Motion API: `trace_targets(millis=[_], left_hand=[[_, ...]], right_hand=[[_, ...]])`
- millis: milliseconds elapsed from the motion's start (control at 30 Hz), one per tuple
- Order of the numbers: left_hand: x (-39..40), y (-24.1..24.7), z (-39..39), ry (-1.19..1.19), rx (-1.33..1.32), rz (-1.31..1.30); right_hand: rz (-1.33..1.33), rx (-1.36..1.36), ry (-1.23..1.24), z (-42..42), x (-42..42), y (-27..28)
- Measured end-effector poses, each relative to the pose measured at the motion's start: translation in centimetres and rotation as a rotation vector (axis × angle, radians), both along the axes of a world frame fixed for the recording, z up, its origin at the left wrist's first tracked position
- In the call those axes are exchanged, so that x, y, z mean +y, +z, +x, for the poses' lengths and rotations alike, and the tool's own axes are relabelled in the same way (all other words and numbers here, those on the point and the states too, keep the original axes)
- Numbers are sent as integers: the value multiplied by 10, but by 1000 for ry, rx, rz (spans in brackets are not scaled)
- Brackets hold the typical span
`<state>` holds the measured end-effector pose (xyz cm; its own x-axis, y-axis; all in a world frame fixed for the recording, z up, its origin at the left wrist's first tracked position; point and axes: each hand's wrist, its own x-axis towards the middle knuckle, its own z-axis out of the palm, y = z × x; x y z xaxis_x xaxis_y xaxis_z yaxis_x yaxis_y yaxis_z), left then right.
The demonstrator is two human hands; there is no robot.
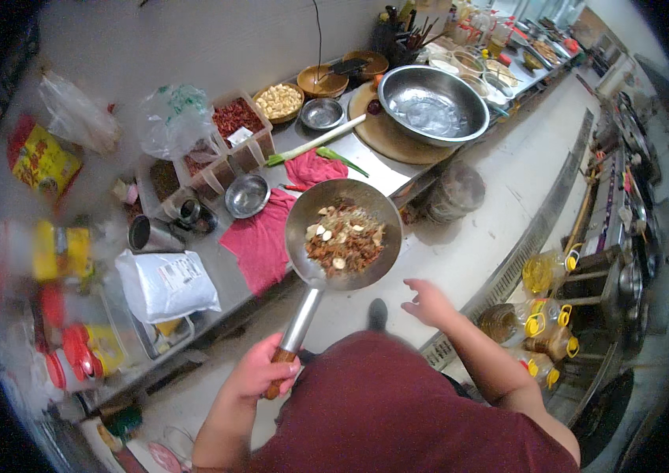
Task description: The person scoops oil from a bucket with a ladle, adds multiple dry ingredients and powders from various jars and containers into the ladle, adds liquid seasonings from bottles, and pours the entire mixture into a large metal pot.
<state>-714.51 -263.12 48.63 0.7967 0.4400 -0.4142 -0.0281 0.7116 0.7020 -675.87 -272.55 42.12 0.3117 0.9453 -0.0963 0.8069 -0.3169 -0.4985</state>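
My left hand [263, 366] grips the wooden end of the handle of a metal pan [392, 236]. The pan is held out over the counter's edge, and in it lies a heap of mixed dried spices [346, 245] with pale slices on top. My right hand [431, 304] is in the air to the right of the pan, its fingers apart and holding nothing. Beyond the pan, pink cloths [260, 242] lie on the steel counter, with a small metal bowl [247, 196] beside them. A leek [317, 141] and a green chili [343, 161] lie farther back.
A large steel basin [434, 106] sits on a round wooden board [370, 133]. Plastic bins of dried red chilies [237, 121] and a white package [166, 284] are on the counter. A floor bucket [456, 192] stands by it. Oil jugs [544, 272] stand right, beside a floor drain grate [506, 284].
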Motion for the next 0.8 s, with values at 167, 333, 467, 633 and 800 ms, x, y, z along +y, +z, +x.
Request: trace_targets(millis=[167,333,467,633,800], left_hand=[[36,-122,1,-72,-125,-71],[62,-175,9,-180,-142,-154],[73,-188,4,-235,-82,-145],[74,-170,-18,-226,-1,-183],[41,-142,-71,-60,80,-243]], right_hand=[[-369,-44,-77,17,3,-96],[-370,-77,-118,55,-2,-177],[-549,-275,-137,90,-5,-199],[-773,-294,-130,134,-52,-203],[-594,-270,-213,99,-69,-153]])
